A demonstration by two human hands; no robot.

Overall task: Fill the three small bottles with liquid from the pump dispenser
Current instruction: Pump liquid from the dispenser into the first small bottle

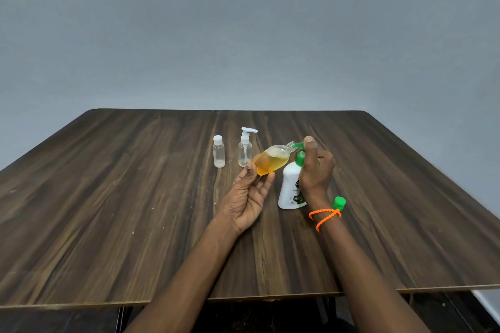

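Note:
My left hand (pixel 250 194) holds a clear small bottle (pixel 272 161) tilted on its side, about half full of amber liquid, with its open neck against the green spout of the pump dispenser (pixel 290 186). That dispenser is white with a green pump and stands on the table. My right hand (pixel 315 167) wraps its top, thumb on the pump head. A small clear bottle with a white cap (pixel 218 151) and a small clear bottle with a white pump top (pixel 245 149) stand upright behind, both nearly empty.
A loose green cap (pixel 339 203) lies on the dark wooden table (pixel 108 211) just right of my right wrist, which wears an orange bead bracelet. A grey wall stands behind the table's far edge.

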